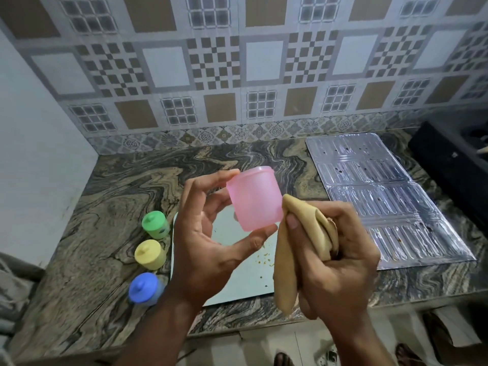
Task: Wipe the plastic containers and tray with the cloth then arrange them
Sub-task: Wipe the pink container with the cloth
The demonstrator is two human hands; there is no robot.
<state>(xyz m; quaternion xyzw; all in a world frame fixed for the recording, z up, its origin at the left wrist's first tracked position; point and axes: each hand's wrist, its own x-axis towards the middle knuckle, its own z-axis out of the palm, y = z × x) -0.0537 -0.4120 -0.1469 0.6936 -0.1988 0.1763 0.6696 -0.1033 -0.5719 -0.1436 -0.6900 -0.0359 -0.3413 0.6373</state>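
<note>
Held above the counter, a pink container (254,198) — translucent, lid on, tilted with its lid end toward the wall. Pinched between the fingertips and thumb of the left hand (208,241), fingers at the lid rim, thumb at the base. Just beside its lower right edge, a tan cloth (303,233), bunched and gripped in the closed right hand (340,260), one loose end hanging down past the wrist; touching the container or a hair short of it, hard to tell. Directly beneath, a pale tray (237,276) on the marbled countertop (105,207), scattered with small crumbs, much of it hidden by the left hand. Left of the tray, lined up front to back: a blue container (144,288), a yellow container (150,254) and a green container (155,224), each with a knobbed lid. Farther right, a clear ribbed plastic sheet (383,196) lying flat, speckled with dark spots. At the right edge, a dark object (454,165) — cut off, possibly a stove.
</note>
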